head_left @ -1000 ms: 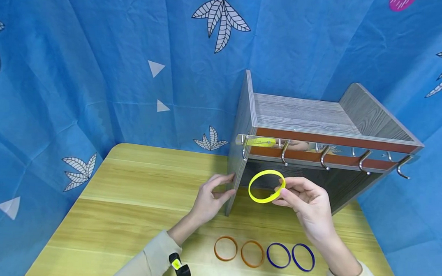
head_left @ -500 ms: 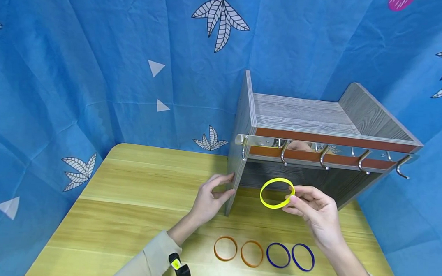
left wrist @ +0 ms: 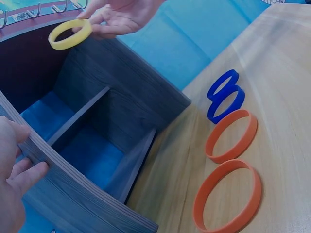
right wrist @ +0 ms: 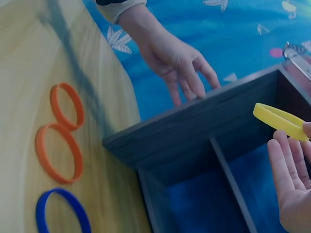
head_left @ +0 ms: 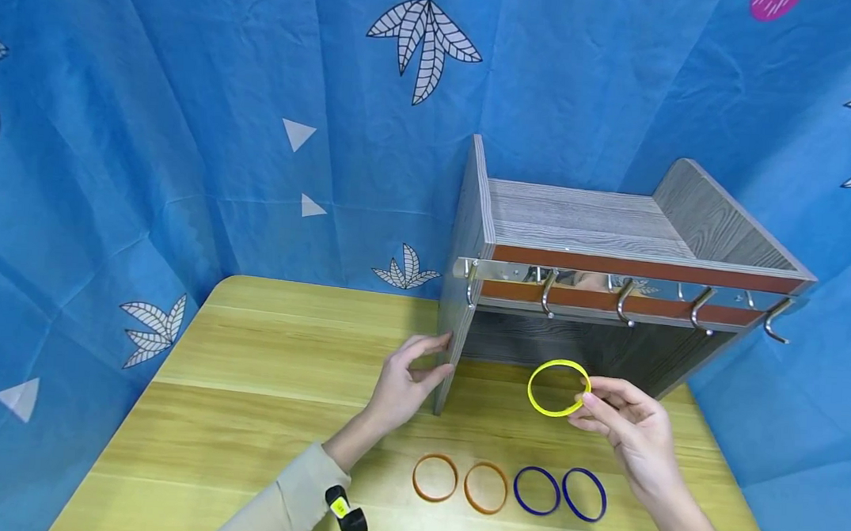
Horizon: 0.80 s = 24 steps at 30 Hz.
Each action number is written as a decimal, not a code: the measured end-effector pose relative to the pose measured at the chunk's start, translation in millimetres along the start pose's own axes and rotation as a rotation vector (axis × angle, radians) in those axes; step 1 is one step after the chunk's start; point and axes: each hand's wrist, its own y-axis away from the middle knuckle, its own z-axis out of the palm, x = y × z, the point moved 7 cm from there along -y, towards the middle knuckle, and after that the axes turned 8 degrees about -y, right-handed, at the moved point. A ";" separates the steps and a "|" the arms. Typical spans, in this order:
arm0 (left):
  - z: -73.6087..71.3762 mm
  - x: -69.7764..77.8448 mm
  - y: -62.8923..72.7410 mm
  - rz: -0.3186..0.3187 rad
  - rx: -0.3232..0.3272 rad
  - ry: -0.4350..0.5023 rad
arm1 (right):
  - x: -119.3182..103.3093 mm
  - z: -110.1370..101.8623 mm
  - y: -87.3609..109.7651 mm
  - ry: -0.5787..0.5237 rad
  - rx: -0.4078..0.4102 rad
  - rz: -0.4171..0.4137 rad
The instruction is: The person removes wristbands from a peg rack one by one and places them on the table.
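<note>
A yellow wristband [head_left: 532, 390] is pinched between thumb and fingers of my right hand [head_left: 635, 437], in front of the grey wooden shelf's lower opening and below its hooks. It hangs apart from the shelf [head_left: 592, 217]. At the shelf's left side panel, my left hand [head_left: 402, 379] touches the outer face with thumb and fingertips extended. In the left wrist view the same yellow band [left wrist: 56, 45] appears near the top, held by the right hand [left wrist: 129, 17]. Two orange wristbands [head_left: 414, 487] and two blue wristbands [head_left: 517, 499] lie in a row on the table.
Several metal hooks [head_left: 625, 304] stick out from a strip on the shelf's front. The wooden table [head_left: 264, 369] spreads out to the left. A blue patterned curtain [head_left: 248, 75] hangs behind and beside it.
My right hand has moved right and down with the yellow wristband, away from the hooks. The left hand stays at the side panel, and the bands on the table have not moved.
</note>
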 end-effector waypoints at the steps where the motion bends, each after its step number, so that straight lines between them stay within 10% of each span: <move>1: -0.1 0.1 -0.1 0.000 0.001 -0.001 | 0.8 -3.5 2.0 0.005 0.005 0.010; 24: 0.0 -0.9 0.2 0.005 -0.004 -0.008 | 13.9 -78.2 54.1 0.054 0.165 0.178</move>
